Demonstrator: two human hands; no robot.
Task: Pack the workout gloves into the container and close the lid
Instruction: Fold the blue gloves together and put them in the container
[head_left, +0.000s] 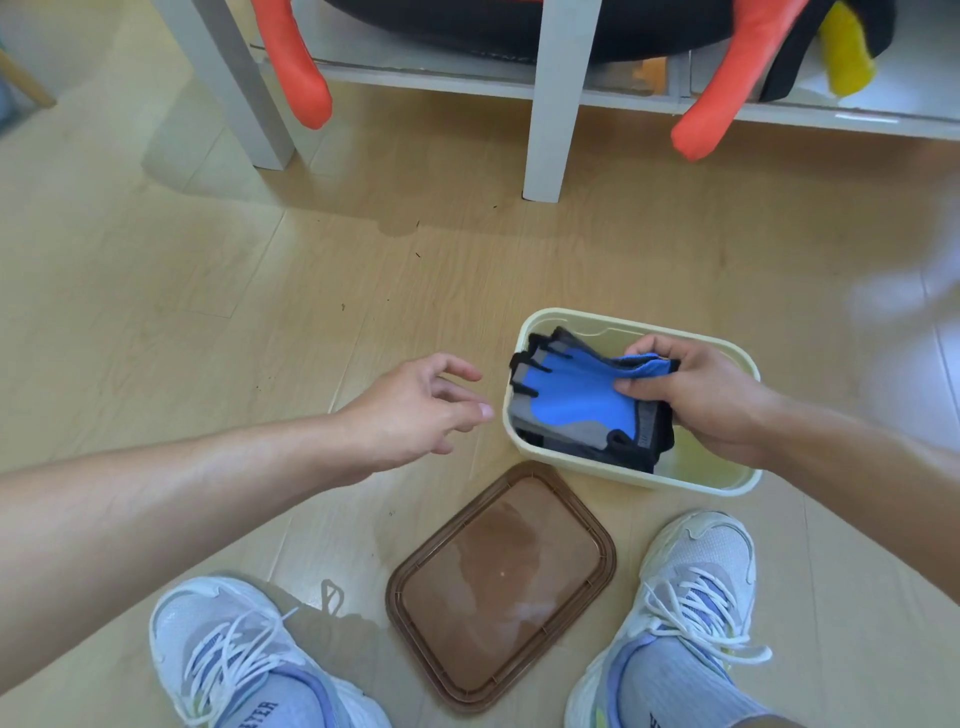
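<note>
Workout gloves (574, 405) fill the container (524, 322), cuffs pinched by the right hand (696, 400), hiding its floor; left hand (415, 410) hovers loosely spread, holding nothing.

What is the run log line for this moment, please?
right hand: holds gloves in container | left hand: open | lid: on floor

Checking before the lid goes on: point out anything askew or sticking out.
The workout gloves, pinched by the right hand, lie tilted, their finger ends poking above the container rim. The lid lies askew on the floor. No damage shows.
</note>
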